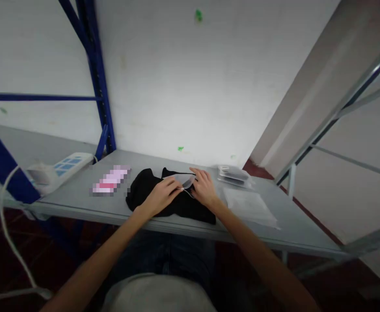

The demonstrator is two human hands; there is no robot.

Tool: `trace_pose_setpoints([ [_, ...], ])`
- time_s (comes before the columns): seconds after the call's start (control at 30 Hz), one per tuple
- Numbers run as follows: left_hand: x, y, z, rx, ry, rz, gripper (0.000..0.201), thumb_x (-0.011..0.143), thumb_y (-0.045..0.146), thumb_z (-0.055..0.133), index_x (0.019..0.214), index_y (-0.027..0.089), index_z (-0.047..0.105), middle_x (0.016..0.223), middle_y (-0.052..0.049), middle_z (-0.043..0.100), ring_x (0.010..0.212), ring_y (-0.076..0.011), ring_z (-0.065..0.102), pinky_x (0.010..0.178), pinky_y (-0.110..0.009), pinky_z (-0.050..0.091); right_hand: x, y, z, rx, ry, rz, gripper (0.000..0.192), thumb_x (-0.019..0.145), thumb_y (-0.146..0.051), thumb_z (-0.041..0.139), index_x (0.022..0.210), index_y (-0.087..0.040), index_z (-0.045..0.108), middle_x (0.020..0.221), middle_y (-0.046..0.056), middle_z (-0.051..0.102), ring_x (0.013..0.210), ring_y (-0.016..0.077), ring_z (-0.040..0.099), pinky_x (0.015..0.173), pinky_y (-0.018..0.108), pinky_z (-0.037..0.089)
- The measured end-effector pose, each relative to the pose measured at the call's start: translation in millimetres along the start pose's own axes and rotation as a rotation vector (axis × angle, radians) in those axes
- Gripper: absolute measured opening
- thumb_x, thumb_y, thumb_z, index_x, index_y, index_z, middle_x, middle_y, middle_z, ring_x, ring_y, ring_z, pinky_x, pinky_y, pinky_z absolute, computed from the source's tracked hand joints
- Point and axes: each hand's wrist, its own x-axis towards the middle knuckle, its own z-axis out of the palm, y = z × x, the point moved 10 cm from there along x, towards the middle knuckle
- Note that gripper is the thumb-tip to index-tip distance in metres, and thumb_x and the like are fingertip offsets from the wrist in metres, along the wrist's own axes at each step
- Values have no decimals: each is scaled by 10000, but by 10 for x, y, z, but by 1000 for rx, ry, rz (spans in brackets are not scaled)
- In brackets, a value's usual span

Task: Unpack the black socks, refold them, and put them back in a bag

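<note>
So the main thing here is a black garment lying bunched and partly folded near the front edge of a grey shelf, right in front of the person. On top of it there's a thin clear plastic piece, looks like a bag or sleeve, hard to be sure. The left hand is pinching its near edge with fingers closed on it, and the right hand has its fingers curled onto the other side, touching the plastic and resting on the cloth. My guess is both hands are on it because the film is floppy and needs holding from two sides, with the cloth working as a soft base underneath. Just right of the garment lies a flat clear bag, and behind that a small stack of packaged items, both within easy reach. Off to the left there's a blurred-out pink thing, then a white power strip with its cable trailing down, beside the blue rack upright.
</note>
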Motion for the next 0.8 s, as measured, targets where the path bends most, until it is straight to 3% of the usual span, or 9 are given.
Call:
trace_pose_setpoints([
  [0.2,-9,-140,-149,75,27,-1,148,1041,259,536,981,212,664,949,-53,655,940,-204,655,896,-344,553,233,-58,-50,104,35,-62,418,795,-114,764,1199,-204,700,1549,143,504,1414,330,441,1204,556,341],
  [0.37,-22,-240,-380,119,144,-22,161,1037,276,546,985,204,680,956,-62,685,935,-209,664,882,-348,547,286,-102,-147,191,86,-129,347,836,-145,744,1173,-228,716,1503,119,541,1390,310,458,1213,577,325],
  [0.53,-57,-374,-454,108,127,-67,172,1029,294,549,1016,216,702,969,-61,721,921,-204,684,869,-341,545,216,-11,-254,298,166,-74,371,848,-120,681,1195,-244,728,1445,99,590,1344,282,502,1152,517,423],
  [0.67,-111,-510,-511,177,132,-141,187,1019,293,538,973,233,708,946,-57,733,917,-213,684,841,-337,535,145,23,-456,347,226,-27,433,815,-97,662,1202,-272,744,1399,83,618,1313,290,523,1118,518,446],
  [0.8,-176,-609,-732,295,276,-261,217,1015,339,555,891,222,689,891,-59,716,874,-222,672,784,-324,505,33,-155,-756,298,268,-124,529,794,-64,652,1262,-297,738,1345,76,631,1246,288,546,1078,491,461],
])
